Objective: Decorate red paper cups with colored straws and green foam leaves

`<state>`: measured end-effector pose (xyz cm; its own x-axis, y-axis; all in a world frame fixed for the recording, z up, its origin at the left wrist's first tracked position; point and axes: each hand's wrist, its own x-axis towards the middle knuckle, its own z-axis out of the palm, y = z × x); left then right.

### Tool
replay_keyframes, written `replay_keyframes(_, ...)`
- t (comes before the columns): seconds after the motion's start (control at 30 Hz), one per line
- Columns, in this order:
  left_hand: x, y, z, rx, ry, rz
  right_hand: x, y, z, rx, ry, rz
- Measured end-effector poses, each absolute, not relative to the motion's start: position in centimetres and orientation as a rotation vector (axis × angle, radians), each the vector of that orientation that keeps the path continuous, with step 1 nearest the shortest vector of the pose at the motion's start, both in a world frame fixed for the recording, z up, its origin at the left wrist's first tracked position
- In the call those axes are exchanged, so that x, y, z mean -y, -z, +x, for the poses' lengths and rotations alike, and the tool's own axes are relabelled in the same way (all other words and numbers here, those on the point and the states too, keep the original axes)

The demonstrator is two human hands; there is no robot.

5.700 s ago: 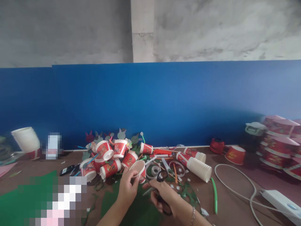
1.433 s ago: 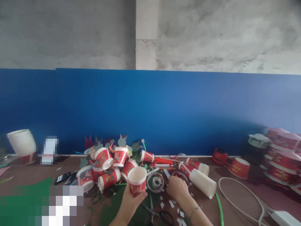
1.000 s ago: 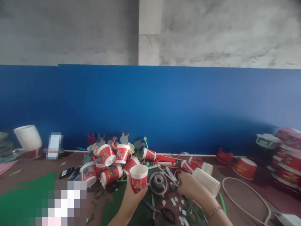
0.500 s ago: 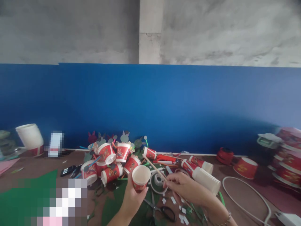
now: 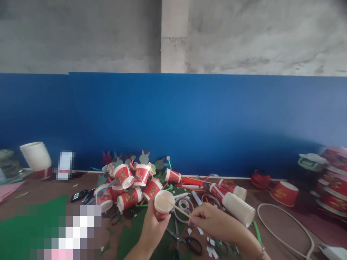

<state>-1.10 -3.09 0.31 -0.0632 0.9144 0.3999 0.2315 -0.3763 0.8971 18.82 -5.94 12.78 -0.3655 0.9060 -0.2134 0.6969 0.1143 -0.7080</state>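
The small red paper cup with a white inside was held off the bench, tilted so its open mouth faced up and toward the camera. A thin wooden stick slanted into that mouth, its tip inside the cup.

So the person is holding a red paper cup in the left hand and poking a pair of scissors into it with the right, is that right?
Not quite. The left hand does hold the red paper cup, but the right hand is poking a thin wooden stick into it, not scissors. The head view shows the scissors lying on the table below the hands.
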Motion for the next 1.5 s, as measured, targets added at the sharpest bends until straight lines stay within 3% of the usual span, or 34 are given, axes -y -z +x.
replay_keyframes(0.67, 3.2, 0.0, -1.1, -1.305, -1.515, 1.657, 5.9, -11.6, 18.8, 2.125, -1.118, -1.632)
replay_keyframes(0.9, 4.6, 0.3, -0.1, -1.164, -1.543, 1.785, 5.6, -10.4, 17.1, 2.14, -0.879, -1.541)
replay_keyframes(1.1, 4.5, -1.1, -0.2, -1.088, -1.438, 1.668, 5.9, -11.1, 17.9, 1.874, -1.353, -1.468)
replay_keyframes(1.27, 5.0, -1.1, 0.3, -0.871, -1.297, 1.453, 3.7, -10.6, 17.9, 1.505, -1.093, -1.463)
replay_keyframes(1.5, 6.1, -0.5, 0.4, -0.626, -1.127, 1.466, 3.7, -8.4, 15.2, 1.473, -1.26, -1.398)
